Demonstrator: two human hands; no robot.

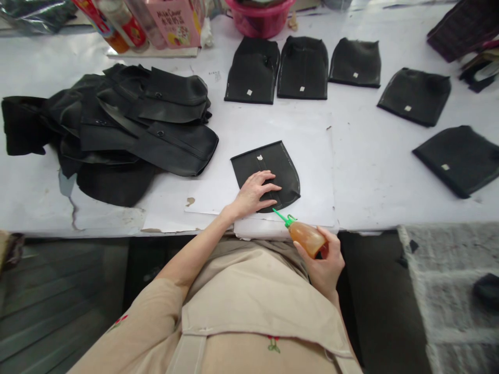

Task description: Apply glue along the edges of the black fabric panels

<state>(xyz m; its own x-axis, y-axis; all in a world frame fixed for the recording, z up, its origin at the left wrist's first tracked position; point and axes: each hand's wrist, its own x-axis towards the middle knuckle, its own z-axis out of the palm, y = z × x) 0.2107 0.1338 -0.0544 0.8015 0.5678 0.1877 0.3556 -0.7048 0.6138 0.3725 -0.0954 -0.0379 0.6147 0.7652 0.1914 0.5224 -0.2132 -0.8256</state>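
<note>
A black rounded pocket-like piece [286, 174] with a small pale tag lies near the front of the table. My left hand [257, 192] rests on it, fingers spread. In my right hand [327, 262] is a squeeze bottle [307, 237] of amber liquid, probably glue, with a green nozzle. The bottle is tilted, its tip at the near curved edge of the piece; whether it touches I cannot tell.
A heap of black pieces [117, 124] lies at the left. Several similar tagged pieces [303, 67] curve along the back and right. Behind stand bottles [125, 23], a pink box [175, 23] and a pink basin [259, 18]. The white table's front edge [366, 228] runs before me.
</note>
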